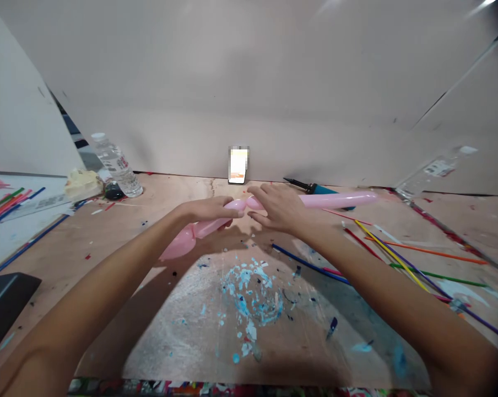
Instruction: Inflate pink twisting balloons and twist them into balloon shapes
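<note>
A long pink modelling balloon (pixel 340 200) stretches across the middle of the view, with twists that split it into segments. My left hand (pixel 218 209) is closed round it left of a twist, thumb along the near side. To the left of that hand, a fatter pink section hangs toward my forearm. My right hand (pixel 276 207) grips the balloon just right of the same twist, its fingers bent over the top. From there the straight, inflated end runs out to the right.
A phone (pixel 237 165) leans against the back wall. Behind my right hand lies a black and blue balloon pump (pixel 315 188). Water bottles stand at left (pixel 119 165) and right (pixel 437 171). Uninflated balloons (pixel 398 259) are strewn at right; blue paint flakes (pixel 253 292) mark the table.
</note>
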The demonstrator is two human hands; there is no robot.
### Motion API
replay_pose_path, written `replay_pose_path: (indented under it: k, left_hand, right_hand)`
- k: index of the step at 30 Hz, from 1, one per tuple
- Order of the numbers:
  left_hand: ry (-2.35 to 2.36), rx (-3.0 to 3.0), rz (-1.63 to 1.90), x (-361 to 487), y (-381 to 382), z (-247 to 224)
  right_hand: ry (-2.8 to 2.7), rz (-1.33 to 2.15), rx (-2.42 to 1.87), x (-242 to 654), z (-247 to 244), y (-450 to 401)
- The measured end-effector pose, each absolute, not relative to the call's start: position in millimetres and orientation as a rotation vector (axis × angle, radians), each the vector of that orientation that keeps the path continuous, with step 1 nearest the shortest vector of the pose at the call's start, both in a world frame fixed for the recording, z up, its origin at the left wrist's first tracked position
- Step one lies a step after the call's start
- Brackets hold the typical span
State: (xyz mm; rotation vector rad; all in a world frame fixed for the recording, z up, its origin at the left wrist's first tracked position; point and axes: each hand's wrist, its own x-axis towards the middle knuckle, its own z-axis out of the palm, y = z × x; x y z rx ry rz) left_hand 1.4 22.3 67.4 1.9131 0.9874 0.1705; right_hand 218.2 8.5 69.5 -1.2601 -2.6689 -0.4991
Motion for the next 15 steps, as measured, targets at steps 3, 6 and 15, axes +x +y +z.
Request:
replay_pose_path:
  k: [3, 6, 15]
  left_hand:
    - [0.963, 1.886, 0.198, -2.3, 18.0, 70.0]
    - [0.962, 1.929, 0.212, 1.1, 15.1, 69.1]
    - [0.983, 2.393, 0.330, -7.8, 13.4, 66.1]
  right_hand:
    - [-2.701, -0.396, -1.128, 221.0, 73.2, 3.5]
    - [-2.708, -0.240, -1.159, 220.4, 74.4, 0.4]
    - [-2.652, -0.241, -1.292, 232.7, 80.2, 3.9]
